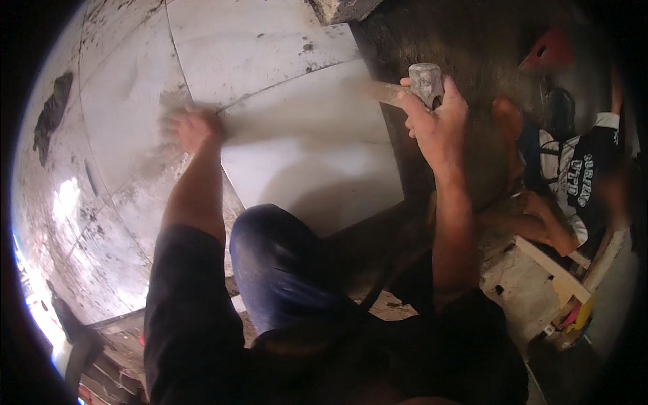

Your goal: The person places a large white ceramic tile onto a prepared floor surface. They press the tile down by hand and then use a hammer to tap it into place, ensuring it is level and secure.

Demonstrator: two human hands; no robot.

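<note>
My right hand [439,121] is raised on the right and closed around a mallet [426,81], close to its pale grey, blocky head. The mallet's light handle [386,93] sticks out toward the left and is partly blurred. On the left my left hand [194,129] is over the dusty pale tiles, fingers spread and smeared by motion; whether it presses on them I cannot tell. Nothing shows in it. Between my hands lies a large whitish floor tile [317,145], its right edge against dark ground. My bent knee [277,256] is just below that tile.
A person in a black shirt [587,175] sits low at the right, one hand near a wooden frame [557,273]. A red object [550,50] lies at the upper right. A rough block [343,8] stands at the top edge. A dark scrap [52,115] lies on the left tiles.
</note>
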